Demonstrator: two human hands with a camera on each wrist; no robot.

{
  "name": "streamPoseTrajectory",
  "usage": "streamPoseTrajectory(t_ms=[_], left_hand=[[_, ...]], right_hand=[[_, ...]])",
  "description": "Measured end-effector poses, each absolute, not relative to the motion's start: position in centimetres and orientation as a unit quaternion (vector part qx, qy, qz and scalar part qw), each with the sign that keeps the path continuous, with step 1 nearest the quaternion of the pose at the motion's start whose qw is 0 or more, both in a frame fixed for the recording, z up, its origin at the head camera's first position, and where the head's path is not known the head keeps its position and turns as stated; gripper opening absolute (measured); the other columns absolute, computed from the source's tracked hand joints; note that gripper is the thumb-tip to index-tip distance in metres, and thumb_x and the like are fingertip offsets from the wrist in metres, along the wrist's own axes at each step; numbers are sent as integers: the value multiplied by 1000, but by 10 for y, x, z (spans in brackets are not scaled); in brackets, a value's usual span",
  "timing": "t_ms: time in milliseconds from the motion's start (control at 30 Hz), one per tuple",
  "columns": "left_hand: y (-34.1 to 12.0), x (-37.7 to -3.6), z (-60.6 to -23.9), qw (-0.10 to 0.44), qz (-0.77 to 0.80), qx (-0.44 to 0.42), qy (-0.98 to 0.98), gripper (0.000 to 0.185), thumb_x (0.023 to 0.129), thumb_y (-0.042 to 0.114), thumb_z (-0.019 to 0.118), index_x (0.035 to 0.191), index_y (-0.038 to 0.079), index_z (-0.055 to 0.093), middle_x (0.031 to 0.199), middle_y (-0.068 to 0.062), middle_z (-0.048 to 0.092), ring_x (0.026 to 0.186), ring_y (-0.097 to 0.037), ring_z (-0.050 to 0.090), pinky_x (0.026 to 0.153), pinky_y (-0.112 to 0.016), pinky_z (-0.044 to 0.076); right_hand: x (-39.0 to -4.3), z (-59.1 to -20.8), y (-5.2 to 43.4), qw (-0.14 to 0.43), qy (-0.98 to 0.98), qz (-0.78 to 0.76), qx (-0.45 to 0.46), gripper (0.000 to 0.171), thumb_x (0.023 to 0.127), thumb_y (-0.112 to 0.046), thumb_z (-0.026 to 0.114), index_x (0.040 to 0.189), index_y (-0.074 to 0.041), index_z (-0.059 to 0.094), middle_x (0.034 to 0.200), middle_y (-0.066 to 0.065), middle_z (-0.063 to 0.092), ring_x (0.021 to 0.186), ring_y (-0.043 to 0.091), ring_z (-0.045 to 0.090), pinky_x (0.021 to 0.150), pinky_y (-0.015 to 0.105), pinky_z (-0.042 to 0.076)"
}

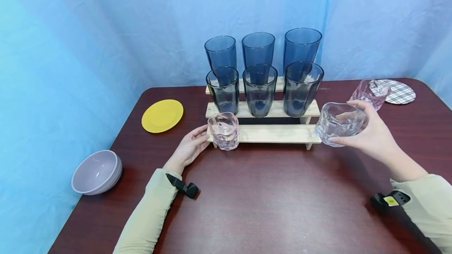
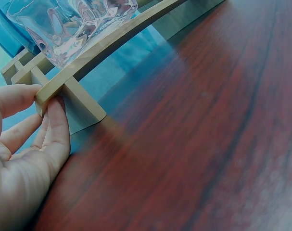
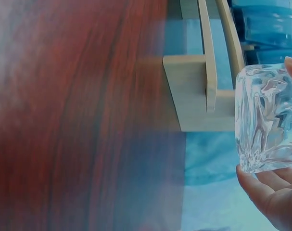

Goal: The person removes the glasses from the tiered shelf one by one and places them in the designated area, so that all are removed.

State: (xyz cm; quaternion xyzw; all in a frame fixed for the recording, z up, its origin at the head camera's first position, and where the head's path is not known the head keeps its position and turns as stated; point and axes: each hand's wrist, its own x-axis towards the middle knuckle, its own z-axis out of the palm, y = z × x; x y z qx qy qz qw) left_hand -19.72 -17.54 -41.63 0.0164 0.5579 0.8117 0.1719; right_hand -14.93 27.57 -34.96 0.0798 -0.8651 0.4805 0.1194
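Head view: you are facing a dark reddish-brown bench (image 1: 268, 199) with a three-step wooden rack (image 1: 279, 133) near its far side and a blue curtain (image 1: 169, 19) behind. Your left grip (image 1: 190, 148) is clamped on the left end of the rack's lowest shelf; the left wrist view shows your thumb against the end of the board and fingers tucked beneath it. Just beside that grip, a small pink glass (image 1: 225, 132) stands upright on the same shelf.

Your right grip (image 1: 375, 134) is clamped on a clear glass (image 1: 332, 126), thumb on one side and fingers on the other. You have this glass at the right end of the lowest shelf; whether it touches the wood, you cannot tell.

Above, three tall blue glasses (image 1: 260, 91) stand in a row on the middle shelf, and three more blue glasses (image 1: 257, 48) stand on the top one. To your right, beyond your right grip, another pink glass (image 1: 365, 92) sits beside a checked round mat (image 1: 404, 95), partly overlapping it from where you look. To your left are a yellow plate (image 1: 162, 116) and, nearer you by the bench's edge, a pale purple bowl (image 1: 95, 171).
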Motion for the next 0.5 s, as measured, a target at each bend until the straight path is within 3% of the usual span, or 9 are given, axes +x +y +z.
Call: streamPoseTrajectory(t_ms=[167,300,367,500], left_hand=[[-176,-198,-416,174,813,18,556,53,97,-7,37,148,-5,19,99,3,60,84,-3,61,76,-16,49],[-176,-198,-416,173,814,16,554,53,97,-7,37,147,-5,20,99,3,60,84,-3,61,77,-16,49],[-176,-198,-415,174,814,15,553,53,97,-7,37,148,-5,20,98,3,60,84,-3,61,77,-16,49],[-177,-197,-415,174,813,15,555,54,97,-8,37,148,-5,19,98,3,59,84,-3,61,76,-16,49]], right_hand=[[-156,-351,285,120,-872,474,42,87,64,-1,85,128,-31,34,87,-33,59,77,-14,55,60,7,43],[-162,-353,291,110,-874,474,7,83,69,-11,85,130,-29,31,85,-35,56,91,-14,49,61,7,42],[-165,-354,293,102,-874,475,-14,84,71,-17,84,134,-27,29,90,-33,54,102,-8,47,63,6,41],[-171,-355,294,89,-884,456,-56,92,73,-30,83,143,-25,23,124,-1,48,118,16,41,70,4,37]])
